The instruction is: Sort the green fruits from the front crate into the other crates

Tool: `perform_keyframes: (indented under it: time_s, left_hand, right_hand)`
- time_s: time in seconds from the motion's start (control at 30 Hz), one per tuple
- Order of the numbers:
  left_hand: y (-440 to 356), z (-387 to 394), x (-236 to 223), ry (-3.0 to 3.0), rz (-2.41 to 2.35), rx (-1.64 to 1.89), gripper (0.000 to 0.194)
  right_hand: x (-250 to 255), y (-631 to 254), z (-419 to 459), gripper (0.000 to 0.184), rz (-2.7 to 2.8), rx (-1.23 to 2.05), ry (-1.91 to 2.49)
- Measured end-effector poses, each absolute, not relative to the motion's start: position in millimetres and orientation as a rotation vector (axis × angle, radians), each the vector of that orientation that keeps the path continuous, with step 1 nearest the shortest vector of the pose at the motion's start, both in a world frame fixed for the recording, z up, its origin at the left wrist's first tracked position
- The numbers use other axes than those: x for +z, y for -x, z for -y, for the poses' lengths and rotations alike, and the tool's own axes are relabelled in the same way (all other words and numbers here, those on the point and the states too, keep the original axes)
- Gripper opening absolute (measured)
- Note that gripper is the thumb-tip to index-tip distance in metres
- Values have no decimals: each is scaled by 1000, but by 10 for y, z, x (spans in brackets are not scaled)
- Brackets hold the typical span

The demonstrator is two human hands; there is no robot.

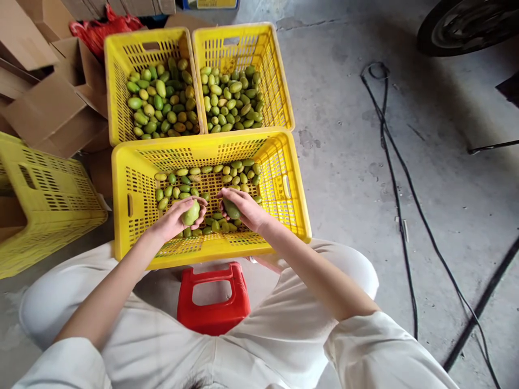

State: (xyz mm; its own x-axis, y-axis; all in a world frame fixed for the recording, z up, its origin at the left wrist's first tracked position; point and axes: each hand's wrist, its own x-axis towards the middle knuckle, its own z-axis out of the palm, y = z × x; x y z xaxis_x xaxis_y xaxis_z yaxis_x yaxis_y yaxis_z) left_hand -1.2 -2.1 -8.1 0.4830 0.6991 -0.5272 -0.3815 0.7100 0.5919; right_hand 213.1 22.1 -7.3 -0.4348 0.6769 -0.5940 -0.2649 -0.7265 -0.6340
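**Left hand [174, 219] and right hand [246, 209] both loaded**

Head view. Left: fingers curl around a pale green fruit [190, 213] resting in the cupped palm. Right: closed around a dark green fruit [231, 209]; underside contact hidden, cannot tell finger placement there. Both are held over the near yellow crate [299, 208], where loose fruit [194, 170] lies scattered on the slotted bottom.

Handling (judgement): light, fairly firm, smooth-skinned; likely to roll or slip, and to bruise if squeezed hard. Best hold: around the widest middle, cupped from below, not pinched at the tips.
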Motion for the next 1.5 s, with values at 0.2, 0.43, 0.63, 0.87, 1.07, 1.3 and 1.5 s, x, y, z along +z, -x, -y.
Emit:
perform_keyframes:
  time_s: [0.2,0.43,0.63,0.87,1.07,1.3,1.5]
  left_hand:
    - [22,-18,-133,-269,-968,880,28]
    - [28,27,-93,-409,-928,721,37]
    - [-24,46,-64,-513,-888,555,27]
    - [6,-38,-140,-199,-1043,912,23]
    - [12,-13,-135,-311,-1034,932,36]
    - [-42,29,-116,-477,-1132,816,39]
    - [-53,20,-139,-430,-1004,818,24]
  right_hand:
    - [-151,-2233,-373,15,167,2154,1015]
    - [-90,-2184,-281,29,225,2229,986]
    - [-86,-2157,-232,33,370,2373,1050]
    - [-176,-2291,-388,19,114,2153,1077]
    - [-135,-2268,-380,26,253,2145,1091]
    - [-140,-2214,-323,22,287,2177,1236]
    - [-96,-2258,-376,19,286,2146,1148]
